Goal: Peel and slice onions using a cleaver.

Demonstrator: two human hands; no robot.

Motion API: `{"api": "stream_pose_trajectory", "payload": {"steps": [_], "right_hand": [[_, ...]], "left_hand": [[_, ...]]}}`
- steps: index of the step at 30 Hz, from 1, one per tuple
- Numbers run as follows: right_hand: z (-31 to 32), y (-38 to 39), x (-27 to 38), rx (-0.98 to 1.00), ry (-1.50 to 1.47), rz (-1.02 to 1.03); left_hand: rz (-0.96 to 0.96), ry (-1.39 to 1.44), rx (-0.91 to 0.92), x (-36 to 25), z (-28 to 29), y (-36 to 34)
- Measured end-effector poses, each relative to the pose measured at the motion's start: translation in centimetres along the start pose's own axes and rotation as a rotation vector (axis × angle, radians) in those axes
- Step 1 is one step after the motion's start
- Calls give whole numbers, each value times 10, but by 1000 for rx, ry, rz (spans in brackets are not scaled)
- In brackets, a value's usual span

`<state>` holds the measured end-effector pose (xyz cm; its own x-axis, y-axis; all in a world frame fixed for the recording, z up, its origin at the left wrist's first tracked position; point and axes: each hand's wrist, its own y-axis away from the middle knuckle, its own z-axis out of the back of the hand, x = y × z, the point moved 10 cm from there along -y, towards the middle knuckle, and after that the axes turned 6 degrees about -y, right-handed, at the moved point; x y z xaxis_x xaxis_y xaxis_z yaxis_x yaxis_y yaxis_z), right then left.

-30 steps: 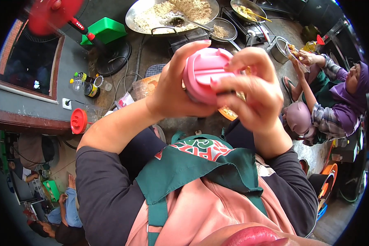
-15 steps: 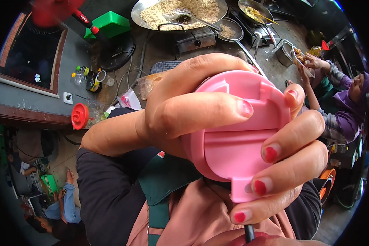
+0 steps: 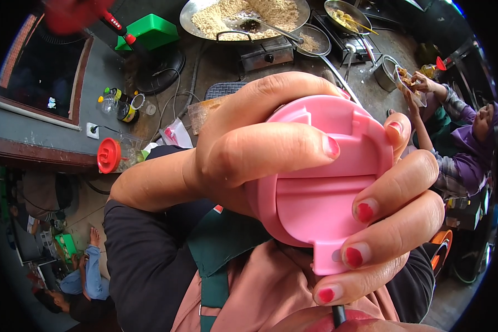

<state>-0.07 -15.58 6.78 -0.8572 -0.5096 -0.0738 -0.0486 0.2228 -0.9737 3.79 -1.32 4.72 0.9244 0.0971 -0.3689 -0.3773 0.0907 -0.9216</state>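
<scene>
A pink-lidded drinking cup [image 3: 326,205] is held up close, its round flip-type lid facing upward. My left hand [image 3: 260,130] reaches in from the left and is closed on it, with the thumb pressed across the lid and a finger along the far rim. Curled round the right side is my right hand [image 3: 395,221], red-nailed fingertips lying on the lid's edge and tab. The right palm and forearm are hidden. A dark straw [image 3: 338,315] shows below the cup at the lower edge. The cup's body is out of sight beneath the lid.
Ahead, a large wok [image 3: 243,39] of noodle-like food sits on a gas stove [image 3: 265,57]; a strainer [image 3: 314,41] and smaller pan [image 3: 348,16] are beside it. A co-worker [image 3: 454,122] at right handles food. Bottles [image 3: 128,113] and a red-lidded jar [image 3: 109,156] stand left.
The background has shifted slightly to the right. The co-worker's hands and food package have moved a little. My grip on the cup is unchanged.
</scene>
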Motion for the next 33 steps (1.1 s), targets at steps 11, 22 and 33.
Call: {"api": "stream_pose_trajectory", "payload": {"steps": [11,22,33], "right_hand": [[-8,-7,-34,479,214,-378],[59,63,-113,481,428,-778],[208,223,-137,533,659,-1482]], "left_hand": [[72,-92,9,4,2,7],[521,-658,13,87,85,30],[975,-1465,-345,173,400,158]]}}
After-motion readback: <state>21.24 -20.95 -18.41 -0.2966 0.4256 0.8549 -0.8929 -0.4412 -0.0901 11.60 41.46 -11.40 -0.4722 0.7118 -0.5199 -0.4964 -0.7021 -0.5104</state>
